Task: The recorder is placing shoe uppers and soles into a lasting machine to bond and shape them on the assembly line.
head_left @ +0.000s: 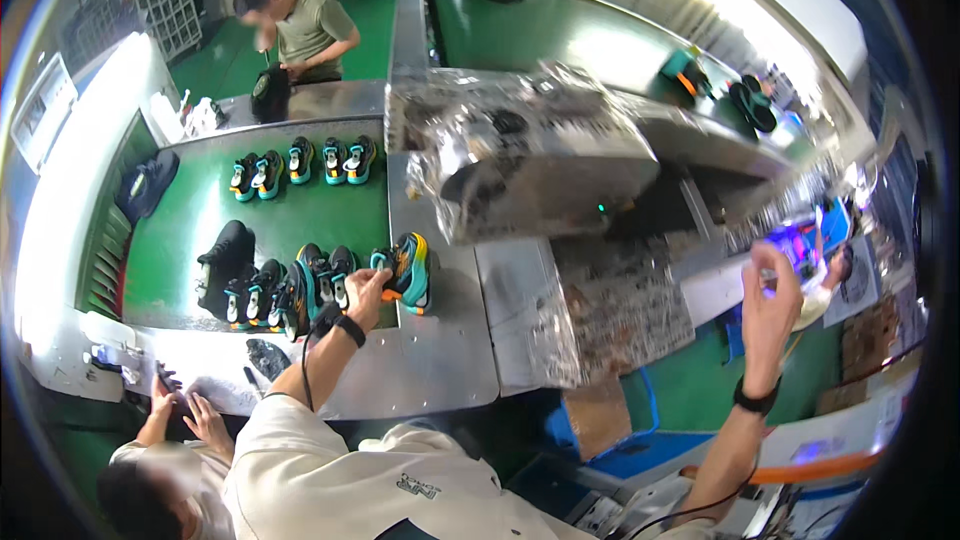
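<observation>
My left hand [366, 302] is closed on the edge of a sports shoe [412, 270] in black, teal, orange and yellow. That shoe is over the belt's right edge, beside the metal frame. To its left stands a cluster of similar small shoes [264, 290], some overlapping. My right hand [770, 315] is raised well off to the right, its fingers loosely curled with a gap between thumb and forefinger; I see nothing in it. A dark band is on each wrist.
A green conveyor belt [180, 230] carries a far row of shoes [300, 160] and dark shoes at left. A foil-wrapped machine housing [540, 155] rises right of centre. One person [310, 30] works across the belt; another person's hands [190, 415] are near left. A blue-framed cart [600, 420] stands below.
</observation>
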`<state>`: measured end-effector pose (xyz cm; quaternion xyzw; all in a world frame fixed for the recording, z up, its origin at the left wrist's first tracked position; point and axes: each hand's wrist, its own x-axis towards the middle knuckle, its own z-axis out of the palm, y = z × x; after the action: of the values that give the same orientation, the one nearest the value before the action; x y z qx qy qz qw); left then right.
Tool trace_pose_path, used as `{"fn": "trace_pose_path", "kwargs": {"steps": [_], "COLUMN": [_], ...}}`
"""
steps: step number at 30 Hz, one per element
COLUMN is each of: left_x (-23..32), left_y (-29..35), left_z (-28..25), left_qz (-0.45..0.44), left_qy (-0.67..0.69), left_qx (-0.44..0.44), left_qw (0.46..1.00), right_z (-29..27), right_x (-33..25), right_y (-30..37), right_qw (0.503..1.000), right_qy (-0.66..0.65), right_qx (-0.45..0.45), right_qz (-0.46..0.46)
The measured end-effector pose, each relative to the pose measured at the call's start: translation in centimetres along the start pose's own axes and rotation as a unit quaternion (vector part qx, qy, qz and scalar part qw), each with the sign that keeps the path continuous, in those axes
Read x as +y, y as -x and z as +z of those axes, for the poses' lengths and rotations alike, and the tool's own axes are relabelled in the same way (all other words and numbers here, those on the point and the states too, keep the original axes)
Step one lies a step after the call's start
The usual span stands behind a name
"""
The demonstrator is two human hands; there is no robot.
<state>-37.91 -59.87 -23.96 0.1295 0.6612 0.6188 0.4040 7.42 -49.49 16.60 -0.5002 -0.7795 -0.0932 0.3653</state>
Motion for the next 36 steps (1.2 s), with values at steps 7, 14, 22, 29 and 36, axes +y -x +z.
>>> {"fn": "trace_pose_path", "kwargs": {"steps": [7, 14, 22, 29, 36], "left_x": [-0.4, 1.6, -1.1, -7.6, 9.1], "left_y": [-21.7, -36.4, -36.2, -12.4, 11.7], "left_z": [3.4, 8.5, 9.3, 5.6, 12.6], "left_qz": [0.07, 0.161, 0.209, 0.054, -0.162], "left_qy": [-0.088, -0.252, -0.208, -0.041, 0.167], "left_qx": [0.106, 0.138, 0.055, -0.146, -0.572], "left_qw": [0.988, 0.944, 0.954, 0.987, 0.787], "right_z": [17.1, 34.3, 40.2, 27.2, 3.6], "right_x": [-13.9, -22.8, -21.7, -20.7, -8.5], "right_y": [-25.4, -36.5, -39.1, -34.2, -23.6], "right_qw": [0.913, 0.787, 0.786, 0.917, 0.974], "right_qy": [0.097, 0.145, 0.153, -0.008, -0.215], "right_qx": [-0.079, -0.074, -0.072, 0.094, 0.069], "right_qz": [-0.389, -0.595, -0.595, -0.387, -0.008]}}
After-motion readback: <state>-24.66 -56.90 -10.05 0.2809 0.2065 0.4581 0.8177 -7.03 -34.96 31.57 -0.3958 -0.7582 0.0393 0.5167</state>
